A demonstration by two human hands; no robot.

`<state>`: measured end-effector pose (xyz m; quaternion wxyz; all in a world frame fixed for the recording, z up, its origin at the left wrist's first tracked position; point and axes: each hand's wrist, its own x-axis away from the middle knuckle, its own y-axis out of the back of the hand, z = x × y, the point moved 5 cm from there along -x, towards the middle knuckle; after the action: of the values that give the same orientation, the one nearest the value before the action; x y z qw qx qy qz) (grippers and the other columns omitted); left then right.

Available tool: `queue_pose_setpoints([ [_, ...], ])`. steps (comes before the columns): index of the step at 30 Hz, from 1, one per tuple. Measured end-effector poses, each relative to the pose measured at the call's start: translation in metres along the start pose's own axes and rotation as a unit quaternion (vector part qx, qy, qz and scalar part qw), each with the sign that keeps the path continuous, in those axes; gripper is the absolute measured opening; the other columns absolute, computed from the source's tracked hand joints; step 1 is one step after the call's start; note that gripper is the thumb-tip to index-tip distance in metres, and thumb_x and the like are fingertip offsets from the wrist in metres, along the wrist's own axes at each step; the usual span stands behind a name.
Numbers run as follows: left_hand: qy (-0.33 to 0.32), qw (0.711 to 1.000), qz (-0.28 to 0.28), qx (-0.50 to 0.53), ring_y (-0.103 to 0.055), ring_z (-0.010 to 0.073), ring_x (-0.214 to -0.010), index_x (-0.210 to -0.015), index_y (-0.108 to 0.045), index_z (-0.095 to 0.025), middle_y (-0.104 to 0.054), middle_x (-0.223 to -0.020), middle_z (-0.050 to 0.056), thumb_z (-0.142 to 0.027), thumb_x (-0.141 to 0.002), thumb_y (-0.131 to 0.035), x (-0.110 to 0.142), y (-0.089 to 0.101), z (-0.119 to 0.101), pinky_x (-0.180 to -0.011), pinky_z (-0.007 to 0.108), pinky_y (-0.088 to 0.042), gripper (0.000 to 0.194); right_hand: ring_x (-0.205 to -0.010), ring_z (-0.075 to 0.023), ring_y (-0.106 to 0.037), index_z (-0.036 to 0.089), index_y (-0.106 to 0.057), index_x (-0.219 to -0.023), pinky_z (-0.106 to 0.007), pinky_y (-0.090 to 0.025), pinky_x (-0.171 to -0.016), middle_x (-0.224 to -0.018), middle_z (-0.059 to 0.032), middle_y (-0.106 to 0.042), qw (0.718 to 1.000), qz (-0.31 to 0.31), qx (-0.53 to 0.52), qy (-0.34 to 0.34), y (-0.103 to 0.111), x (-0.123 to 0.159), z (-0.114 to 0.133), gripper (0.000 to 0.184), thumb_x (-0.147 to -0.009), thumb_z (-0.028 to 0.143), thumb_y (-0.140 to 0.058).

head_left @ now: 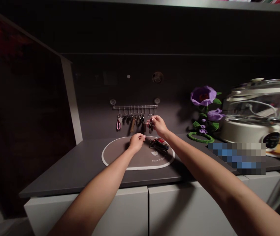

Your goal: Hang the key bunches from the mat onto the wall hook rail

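Note:
A clear hook rail on the dark wall carries several bunches of keys and a pink strap at its left end. At the rail's right end, my right hand pinches a ring of keys, whose ring sits just below a hook; I cannot tell whether it hangs there. My left hand is lower, over the oval mat, with its fingers closed. What it holds, if anything, is too small to name. Beneath my right hand, a dark bunch with a red piece lies on the mat.
The dark counter has white cabinet doors below. To the right stand a purple artificial flower with a green ring base and a cream appliance with a clear cover. A blurred-out patch covers something near the counter's front.

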<state>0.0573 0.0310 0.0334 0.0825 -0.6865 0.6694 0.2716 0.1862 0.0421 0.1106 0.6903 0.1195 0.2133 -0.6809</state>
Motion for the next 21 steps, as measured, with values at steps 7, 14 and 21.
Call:
queue_pose_setpoints([
  [7,-0.037,0.992,-0.032,-0.114,-0.054,0.0127,-0.06,-0.065,-0.058,-0.015,-0.062,-0.065,0.003,-0.029,-0.078,-0.047,0.001,0.003,-0.004,-0.06,0.024,-0.038,0.022,-0.049,-0.0071,-0.053,0.017,-0.043,-0.074,-0.02,-0.043,-0.049,-0.064,0.0003,-0.055,0.999,-0.033,0.013,-0.025,-0.008,-0.038,0.004,0.012,-0.085,0.022,-0.041],
  [14,-0.039,0.989,-0.029,-0.138,-0.054,0.0133,-0.062,-0.065,-0.058,-0.015,-0.062,-0.066,0.004,-0.028,-0.078,-0.046,0.002,0.0,-0.007,-0.061,0.024,-0.037,0.021,-0.04,-0.0058,-0.04,0.016,-0.044,-0.062,-0.019,-0.035,-0.043,-0.051,0.0023,-0.048,0.995,-0.066,0.078,-0.014,-0.011,-0.068,-0.009,0.02,-0.08,0.024,-0.045],
  [21,-0.041,0.989,-0.028,-0.143,-0.054,0.0134,-0.062,-0.064,-0.057,-0.016,-0.062,-0.066,0.004,-0.028,-0.078,-0.046,0.001,0.0,-0.004,-0.061,0.024,-0.037,0.022,-0.045,-0.0066,-0.038,0.016,-0.047,-0.061,-0.019,-0.032,-0.045,-0.047,0.0045,-0.042,0.984,-0.115,0.135,-0.009,-0.007,-0.084,-0.024,0.025,-0.075,0.036,-0.051],
])
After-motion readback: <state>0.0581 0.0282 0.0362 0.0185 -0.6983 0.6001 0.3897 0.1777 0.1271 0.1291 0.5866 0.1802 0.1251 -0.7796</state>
